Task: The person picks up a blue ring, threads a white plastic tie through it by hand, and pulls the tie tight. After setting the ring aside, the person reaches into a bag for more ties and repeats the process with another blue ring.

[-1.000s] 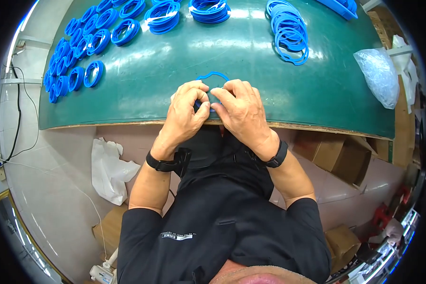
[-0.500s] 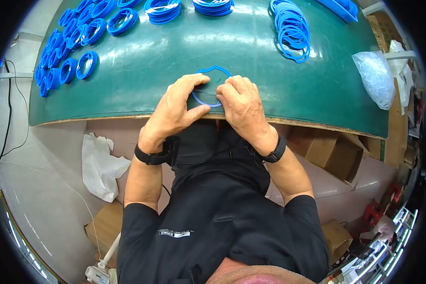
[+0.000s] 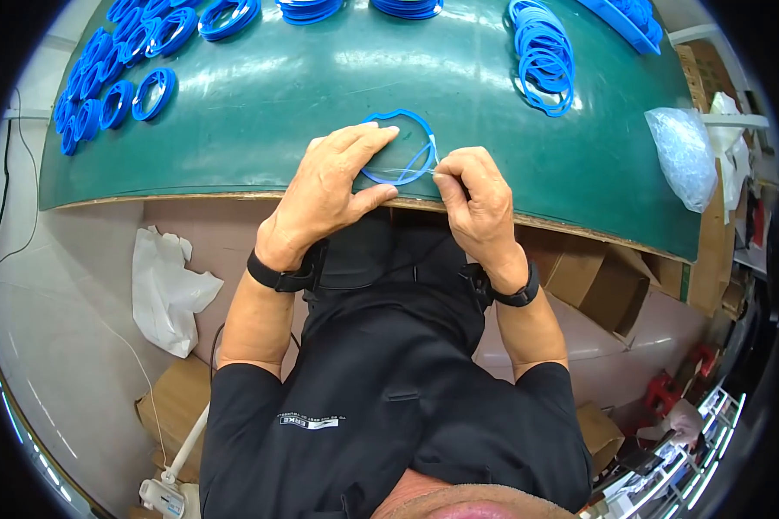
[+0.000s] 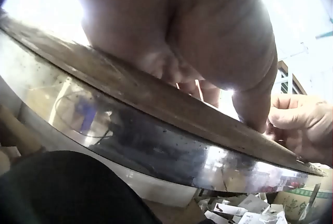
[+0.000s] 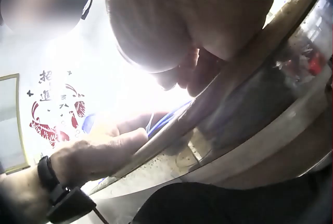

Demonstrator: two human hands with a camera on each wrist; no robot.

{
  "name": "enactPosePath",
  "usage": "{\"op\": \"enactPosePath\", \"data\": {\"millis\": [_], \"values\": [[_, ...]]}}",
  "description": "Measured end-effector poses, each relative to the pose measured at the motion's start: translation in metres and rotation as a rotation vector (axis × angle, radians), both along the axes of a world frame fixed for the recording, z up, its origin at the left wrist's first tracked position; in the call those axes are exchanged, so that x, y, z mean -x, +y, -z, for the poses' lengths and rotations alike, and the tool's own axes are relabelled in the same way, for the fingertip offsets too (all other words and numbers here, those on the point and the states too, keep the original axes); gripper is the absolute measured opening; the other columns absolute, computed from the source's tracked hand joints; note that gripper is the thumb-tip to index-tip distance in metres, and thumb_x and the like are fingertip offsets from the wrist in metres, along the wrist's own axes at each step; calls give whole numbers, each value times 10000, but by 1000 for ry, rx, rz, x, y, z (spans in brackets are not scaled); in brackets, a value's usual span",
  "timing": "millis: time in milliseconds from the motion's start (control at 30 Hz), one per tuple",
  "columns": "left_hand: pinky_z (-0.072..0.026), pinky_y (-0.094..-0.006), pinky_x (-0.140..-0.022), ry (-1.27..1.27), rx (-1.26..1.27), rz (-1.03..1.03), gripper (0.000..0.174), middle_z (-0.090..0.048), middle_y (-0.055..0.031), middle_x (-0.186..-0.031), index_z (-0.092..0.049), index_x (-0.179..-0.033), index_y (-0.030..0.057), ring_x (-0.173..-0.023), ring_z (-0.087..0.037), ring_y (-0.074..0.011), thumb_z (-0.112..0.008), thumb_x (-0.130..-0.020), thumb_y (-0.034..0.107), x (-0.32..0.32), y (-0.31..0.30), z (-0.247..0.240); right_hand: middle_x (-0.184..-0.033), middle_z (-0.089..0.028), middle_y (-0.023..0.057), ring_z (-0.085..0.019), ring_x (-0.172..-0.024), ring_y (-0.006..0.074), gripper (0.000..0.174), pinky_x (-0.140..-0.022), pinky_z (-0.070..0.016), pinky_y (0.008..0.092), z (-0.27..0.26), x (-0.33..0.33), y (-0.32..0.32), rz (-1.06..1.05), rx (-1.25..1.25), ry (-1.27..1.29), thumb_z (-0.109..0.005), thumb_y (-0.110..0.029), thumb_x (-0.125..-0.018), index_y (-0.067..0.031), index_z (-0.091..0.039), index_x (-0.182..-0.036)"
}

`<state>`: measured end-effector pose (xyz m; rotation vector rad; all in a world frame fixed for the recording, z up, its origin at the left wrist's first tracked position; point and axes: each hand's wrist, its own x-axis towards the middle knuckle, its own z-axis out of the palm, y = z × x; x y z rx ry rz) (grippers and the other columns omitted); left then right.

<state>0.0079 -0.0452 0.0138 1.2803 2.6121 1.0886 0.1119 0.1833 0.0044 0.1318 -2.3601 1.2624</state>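
Observation:
A blue ring point(image 3: 428, 130) with a wavy far side lies on the green table, close to its front edge. My left hand point(image 3: 333, 177) rests on the ring's left side, fingers stretched toward the far rim and thumb at the near rim. Just off the ring's right side, my right hand point(image 3: 478, 192) pinches a thin clear strip point(image 3: 434, 150) between thumb and fingertips. Thin strands cross the inside of the ring toward that hand. In the right wrist view, blue edges of the ring point(image 5: 167, 119) show beside the left thumb.
Several blue ring stacks point(image 3: 154, 93) fill the table's left and back. A fanned pile of blue rings point(image 3: 545, 65) lies back right, near a blue tray point(image 3: 619, 24). A clear plastic bag point(image 3: 684, 156) sits at the right edge. Below is an open cardboard box point(image 3: 610, 285).
My hands have drawn apart. The right hand has moved right, off the ring, pulling a clear strip out with it. The left hand has settled further over the ring's left side.

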Motion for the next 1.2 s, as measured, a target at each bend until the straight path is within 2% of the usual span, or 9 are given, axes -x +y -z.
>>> {"op": "enactPosePath", "data": {"millis": [167, 267, 300, 400, 533, 700, 833, 933, 1200], "values": [[-496, -468, -1115, 25, -34, 25, 662, -703, -153, -1451, -700, -1426, 97, -1383, -643, -369, -951, -823, 204, 0, 1, 1, -1001, -680, 105, -663, -877, 236, 101, -745, -527, 357, -2, -14, 7, 48, 56, -23, -764, 40, -975, -20, -691, -1013], [-519, -485, -1094, 43, -39, 36, 535, -710, -166, -1429, -738, -1283, 75, -1371, -646, -388, -958, -812, 201, 1, 3, 1, -1008, -678, 75, -661, -862, 177, 67, -730, -523, 327, -3, -21, 15, 83, 89, -91, -741, 14, -1025, -13, -681, -1015], [-519, -485, -1094, 43, -41, 41, 535, -710, -166, -1429, -738, -1283, 75, -1371, -646, -388, -958, -812, 201, 2, 3, 1, -1008, -678, 75, -661, -862, 177, 67, -730, -523, 327, -3, -23, 16, 88, 87, -90, -741, 14, -1025, -13, -681, -1015], [-565, -501, -1032, 53, -76, 49, 426, -729, -177, -1381, -733, -1127, 52, -1331, -668, -413, -965, -796, 186, 3, 4, 3, -1021, -679, 51, -653, -839, 125, 69, -728, -528, 288, -1, -27, 19, 67, 269, -155, -711, -21, -1077, -11, -672, -1021], [-600, -512, -965, 90, -114, 50, 376, -743, -186, -1340, -716, -1029, 35, -1285, -695, -433, -968, -784, 169, 3, 6, 4, -1035, -681, 44, -651, -825, 100, 85, -737, -541, 261, 3, -33, 23, 40, 291, -166, -692, -49, -1106, -10, -661, -1037], [-609, -512, -945, 109, -125, 41, 362, -750, -196, -1317, -707, -997, 27, -1260, -706, -447, -964, -781, 162, 1, 9, 1, -1060, -684, 56, -664, -850, 103, 73, -768, -552, 256, 6, -44, 25, 13, 369, -182, -683, -52, -1114, -9, -655, -1061], [-607, -517, -960, 66, -143, 55, 341, -750, -201, -1312, -708, -987, 21, -1256, -707, -455, -954, -788, 147, 2, 7, 1, -1082, -685, 74, -669, -872, 111, 69, -800, -561, 269, 8, -51, 26, -30, 527, -196, -674, -63, -1123, -6, -651, -1091], [-520, -467, -1103, 1, -85, 43, 288, -726, -123, -1451, -717, -1053, 67, -1418, -638, -375, -922, -864, 142, 2, 3, 7, -1091, -684, 91, -666, -881, 127, 84, -831, -563, 286, 6, -54, 27, -50, 689, -181, -662, -86, -1134, -8, -649, -1106], [-528, -473, -1098, -15, -94, 30, 263, -737, -127, -1432, -725, -1039, 62, -1410, -644, -379, -914, -863, 117, 1, 4, 6, -1103, -664, 117, -656, -878, 153, 109, -840, -552, 294, 4, -66, 33, -99, 708, -119, -649, -109, -1142, -10, -637, -1098]]}}
